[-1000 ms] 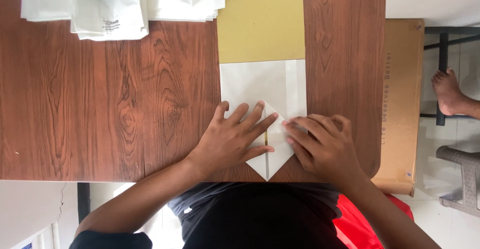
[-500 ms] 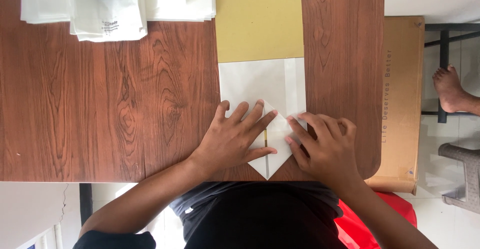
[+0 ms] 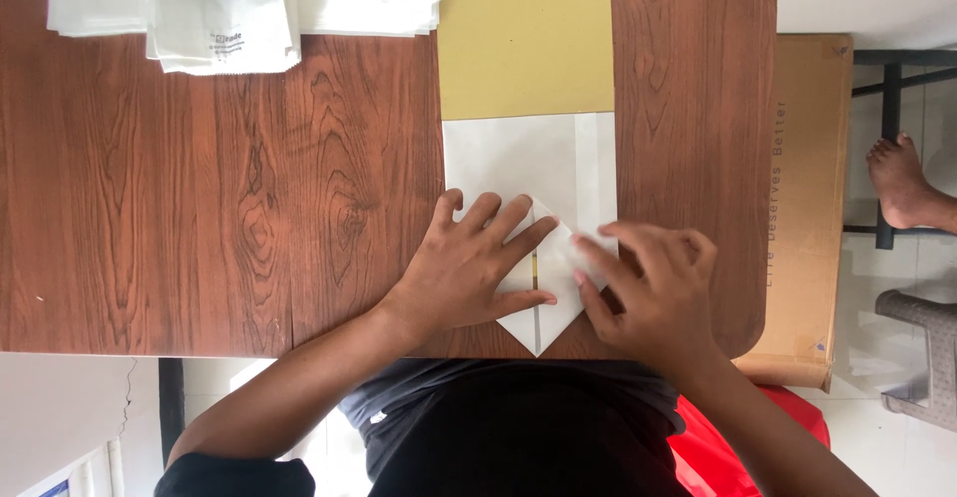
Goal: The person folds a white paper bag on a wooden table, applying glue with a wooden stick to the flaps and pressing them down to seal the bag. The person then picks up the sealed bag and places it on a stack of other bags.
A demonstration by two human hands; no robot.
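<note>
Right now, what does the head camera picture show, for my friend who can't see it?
Two hands, left hand and right hand, press flat on a white paper folded to a point at the near edge of a brown wooden table. A yellow sheet lies beyond it.

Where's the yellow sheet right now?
In the head view, the yellow sheet lies flat at the table's far edge, right of the white paper stack, directly beyond the white folded paper.

Bright even daylight, soft shadows, slight motion blur.
</note>
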